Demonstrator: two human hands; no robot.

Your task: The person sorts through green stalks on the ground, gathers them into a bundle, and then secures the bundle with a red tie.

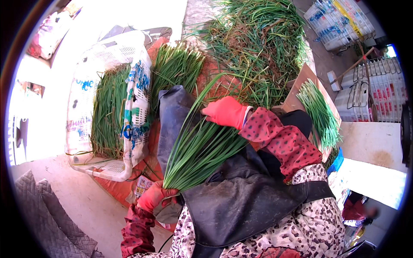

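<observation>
A bunch of long green chives [202, 157] fans out over the dark apron [245, 193] on my lap. My red-gloved left hand [157, 195] is closed around its pale stem end. At the far side, the fingers of my red-gloved right hand [226, 112] are pinched together against the leaf ends. One long leaf arcs up past those fingertips. What they pinch, if anything, is hidden.
A white plastic crate [137, 107] to the left holds packed chives. Loose chives [176, 64] lie beside it, and a large tangled heap [262, 43] spreads ahead. At right, trimmed chives [318, 112] rest on cardboard [292, 92]. Stacked crates [370, 92] stand farther right.
</observation>
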